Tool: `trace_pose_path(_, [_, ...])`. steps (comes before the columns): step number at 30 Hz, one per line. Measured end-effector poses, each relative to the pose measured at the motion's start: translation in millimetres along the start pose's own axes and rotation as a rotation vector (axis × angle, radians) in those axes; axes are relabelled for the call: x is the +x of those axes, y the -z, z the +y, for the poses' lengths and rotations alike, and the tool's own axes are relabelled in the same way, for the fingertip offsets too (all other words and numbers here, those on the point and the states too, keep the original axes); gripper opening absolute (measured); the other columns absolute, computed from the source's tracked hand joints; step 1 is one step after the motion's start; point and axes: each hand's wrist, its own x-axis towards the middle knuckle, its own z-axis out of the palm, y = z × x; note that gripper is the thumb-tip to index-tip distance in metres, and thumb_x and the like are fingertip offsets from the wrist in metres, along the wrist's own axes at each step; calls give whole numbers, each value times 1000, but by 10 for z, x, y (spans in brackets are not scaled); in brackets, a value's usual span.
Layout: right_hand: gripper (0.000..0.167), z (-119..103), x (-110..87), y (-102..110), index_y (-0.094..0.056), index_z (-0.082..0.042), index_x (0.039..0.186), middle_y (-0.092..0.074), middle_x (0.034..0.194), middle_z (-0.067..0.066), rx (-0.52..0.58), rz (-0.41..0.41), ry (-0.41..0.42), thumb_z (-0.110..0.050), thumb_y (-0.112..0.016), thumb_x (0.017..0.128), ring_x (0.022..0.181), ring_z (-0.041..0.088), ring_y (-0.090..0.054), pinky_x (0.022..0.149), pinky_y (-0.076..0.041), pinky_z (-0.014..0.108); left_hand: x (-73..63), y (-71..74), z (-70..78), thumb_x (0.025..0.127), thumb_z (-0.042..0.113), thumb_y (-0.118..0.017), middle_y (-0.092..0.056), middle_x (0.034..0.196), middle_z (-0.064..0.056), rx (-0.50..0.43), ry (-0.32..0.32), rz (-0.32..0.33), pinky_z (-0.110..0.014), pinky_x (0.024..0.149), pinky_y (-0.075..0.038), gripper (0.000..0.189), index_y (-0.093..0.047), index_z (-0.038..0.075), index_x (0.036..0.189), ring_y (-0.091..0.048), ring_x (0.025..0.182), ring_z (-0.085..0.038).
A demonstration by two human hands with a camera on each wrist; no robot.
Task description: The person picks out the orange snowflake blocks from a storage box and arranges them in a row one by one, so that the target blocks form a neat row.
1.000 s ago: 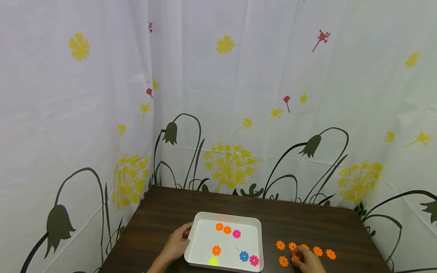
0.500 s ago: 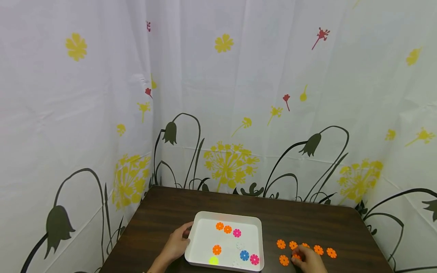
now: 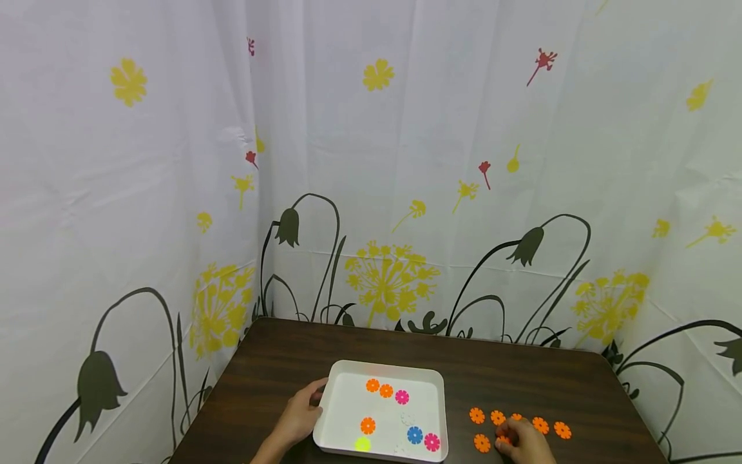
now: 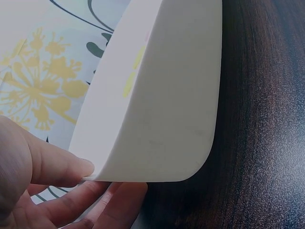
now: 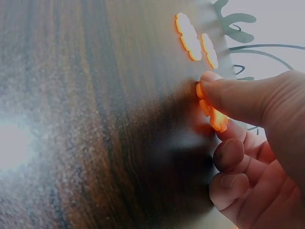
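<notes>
My left hand (image 3: 298, 414) grips the left side of a shallow white tray (image 3: 387, 368). In the left wrist view its thumb (image 4: 76, 168) lies on the rim, with the fingers behind and below the tray wall (image 4: 169, 105). My right hand (image 3: 526, 442) is low over the table, right of the tray. In the right wrist view it pinches an orange flower-shaped disc (image 5: 219, 120) between thumb and fingers, partly hidden by the thumb. Several orange flower discs (image 3: 540, 425) lie in a row just beyond this hand, and another orange disc (image 3: 482, 443) lies to its left.
Inside the tray lie orange discs (image 3: 368, 425), pink discs (image 3: 431, 442), a blue disc (image 3: 414, 435), a yellow disc (image 3: 362, 444) and pale, see-through ones (image 3: 408, 419). The dark wooden table (image 3: 464, 364) ends at a white flowered curtain (image 3: 440, 161).
Both hands stay nearly in place, left at the tray and right at the orange disc. The right hand's fingers shift only slightly; the head view moves a little.
</notes>
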Motion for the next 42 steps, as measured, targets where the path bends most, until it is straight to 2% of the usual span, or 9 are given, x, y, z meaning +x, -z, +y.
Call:
trace_pose_path(8, [14,-2,-10,13,-70,-10,93,-59,86,2,-30,-35,24,-15,-83,89,77,15,-53,67,-47,34,-4,-8,-22,84,-15,-53,-68,117,-37,-13,-10,-3,-43,68,-64,65,-49,-11,148,-78,88,-35])
trace_pose_path(13, [13,-89,-28,31,-70,-11,93,-58,90,3,-16,13,-1,-13,-83,88,77,15,-55,67,-48,34,2,-9,-38,83,-15,-53,-68,116,-37,-21,-13,-5,-44,68,-64,65,-49,-12,148,-77,87,-35])
trace_pose_path(17, [15,-218,-22,66,-71,-14,92,-58,89,1,-12,100,-16,-9,-84,86,78,14,-54,66,-47,32,3,-20,-37,84,-15,-53,-69,116,-36,-20,-10,3,-43,67,-64,65,-50,-10,149,-78,87,-34])
trace_pose_path(21, [11,-349,-6,114,-73,-16,93,-60,87,-2,19,142,-37,-10,-81,89,77,13,-53,66,-46,31,14,-27,-23,85,-15,-54,-69,116,-35,-20,-9,11,-42,67,-64,64,-50,-10,149,-77,86,-33])
trace_pose_path(25, [6,-493,15,100,-75,-14,98,-63,83,-3,65,158,-42,-12,-78,93,71,12,-55,61,-47,28,6,-23,-19,85,-16,-54,-69,116,-36,-31,-12,10,-43,67,-64,64,-49,-11,148,-77,86,-33])
trace_pose_path(29, [11,-689,65,42,-74,-12,102,-61,77,-4,119,186,-20,-14,-79,93,63,11,-53,57,-44,26,3,-15,-18,85,-16,-54,-69,116,-36,-31,-9,6,-44,68,-64,64,-49,-11,149,-77,87,-34])
trace_pose_path(36, [18,-1037,207,-50,-74,-9,103,-57,75,-3,218,192,75,-14,-84,89,63,11,-51,56,-43,25,7,-13,-14,84,-15,-55,-70,114,-33,-5,-10,16,-42,67,-63,64,-52,-10,147,-77,85,-32])
trace_pose_path(42, [19,-1177,260,-64,-74,-9,104,-58,77,-2,241,183,81,-14,-84,88,66,12,-52,57,-44,23,4,-11,-4,83,-15,-56,-70,114,-34,2,-10,22,-44,68,-63,64,-52,-10,147,-76,84,-31])
